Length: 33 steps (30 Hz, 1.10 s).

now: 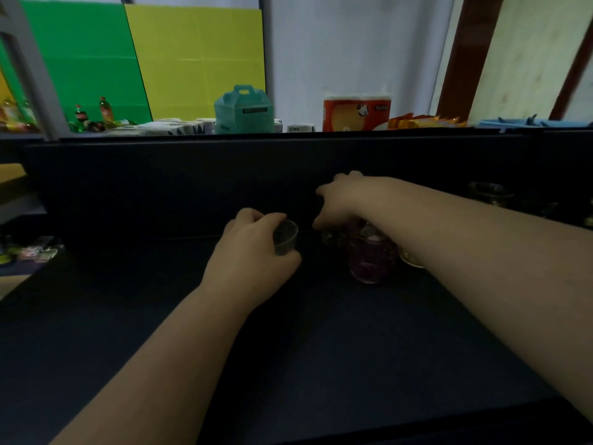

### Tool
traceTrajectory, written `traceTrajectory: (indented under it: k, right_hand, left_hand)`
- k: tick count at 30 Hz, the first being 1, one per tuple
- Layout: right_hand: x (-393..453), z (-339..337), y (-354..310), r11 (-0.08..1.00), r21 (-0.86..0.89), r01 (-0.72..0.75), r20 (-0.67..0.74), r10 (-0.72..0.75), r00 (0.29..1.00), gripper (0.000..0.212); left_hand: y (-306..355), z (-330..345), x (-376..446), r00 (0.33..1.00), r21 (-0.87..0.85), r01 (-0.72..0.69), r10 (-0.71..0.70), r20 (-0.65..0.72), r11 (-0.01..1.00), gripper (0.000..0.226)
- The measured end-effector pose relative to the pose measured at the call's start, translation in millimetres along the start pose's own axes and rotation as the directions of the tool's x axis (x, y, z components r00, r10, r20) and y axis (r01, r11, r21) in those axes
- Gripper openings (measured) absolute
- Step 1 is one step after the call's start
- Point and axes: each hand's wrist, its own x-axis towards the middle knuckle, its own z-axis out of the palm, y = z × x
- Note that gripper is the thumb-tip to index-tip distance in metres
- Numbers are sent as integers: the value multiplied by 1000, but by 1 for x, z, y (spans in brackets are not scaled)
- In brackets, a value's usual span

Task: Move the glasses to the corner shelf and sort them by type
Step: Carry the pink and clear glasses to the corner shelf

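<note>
Left hand (253,248): curled round a small clear cup (285,237), thumb below, fingers above, cup tipped with its mouth facing right and its long axis near level, lifted just off the dark shelf surface (321,348). Right hand (341,203): arched over a cluster of glasses hard against the back panel (192,181), fingers curved down; whether pinching a rim or only touching, cannot tell, since wrist and shadow cover the fingertips. Directly beneath and just nearer: a purple-tinted glass (369,258), upright, long axis vertical. Closest to the right hand, so probably its job; left hand already occupied. Behind the right forearm: a sliver of pale rim (410,260), mostly hidden. Far right, deep in shadow: another dark glass (487,192), outline barely legible. Number of glasses in the cluster: unclear. Corner shelf itself: not identifiable here.
</note>
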Motion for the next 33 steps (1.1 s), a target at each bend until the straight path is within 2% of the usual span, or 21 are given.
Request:
traceTrajectory:
  k: [5,10,14,17,22,28,33]
  right_hand:
    - [3,1,-3,981,187,45,5,-47,999,81]
    - [3,2,-5,936,344,74,-83,-48,995,75]
    - [-16,-9,4,874,462,151,-293,-11,956,80]
    - [-42,-23,22,836,507,212,-438,38,898,73]
    - [-91,-32,69,833,500,236,-575,116,810,72]
    - [-157,23,149,761,599,248,-597,219,772,78]
    - [-223,102,227,720,674,168,-581,376,722,81]
  left_hand:
    - [-2,-3,1,1000,-2,6,-6,-4,1000,69]
    - [-2,-6,2,1000,4,20,-20,-14,1000,70]
    - [4,-17,0,997,-80,73,-76,-32,994,69]
    - [16,-27,-5,997,-75,21,-27,-69,997,68]
    - [55,-41,-17,987,-48,-89,82,-135,995,68]
    - [135,-20,-47,972,-120,-221,208,-109,968,64]
    - [217,28,-67,960,-256,-278,276,-44,926,57]
